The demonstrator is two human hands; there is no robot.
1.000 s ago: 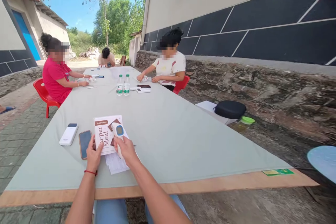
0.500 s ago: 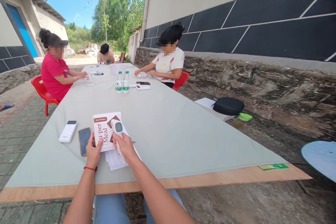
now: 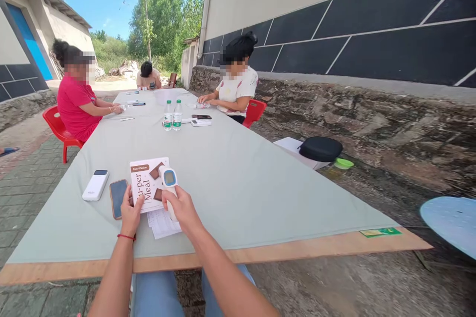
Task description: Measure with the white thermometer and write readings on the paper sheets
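Observation:
My left hand (image 3: pixel 131 212) grips the lower left edge of a white and brown box (image 3: pixel 147 181) printed with "Meal" and chocolate squares. In my right hand (image 3: pixel 183 208) is a white infrared thermometer (image 3: pixel 170 181) with a blue-framed screen facing me. The thermometer is held upright at the right side of the box and covers part of it. Printed paper sheets (image 3: pixel 163 225) lie on the table under the box. Just left of my left hand rests a phone (image 3: pixel 118 199) in a brown-edged case, and beyond it a white power bank (image 3: pixel 95 185).
Two water bottles (image 3: pixel 172 116) stand mid-table near a dark phone (image 3: pixel 201 117) and a white device (image 3: pixel 201 123). Three people sit farther along the long cloth-covered table (image 3: pixel 238 183). A black case (image 3: pixel 320 149) and a blue round stool (image 3: pixel 449 223) are at the right.
The thermometer has shifted slightly right relative to the box, uncovering more of the printed chocolate squares. My left hand keeps its grip. The whole view has shifted a little.

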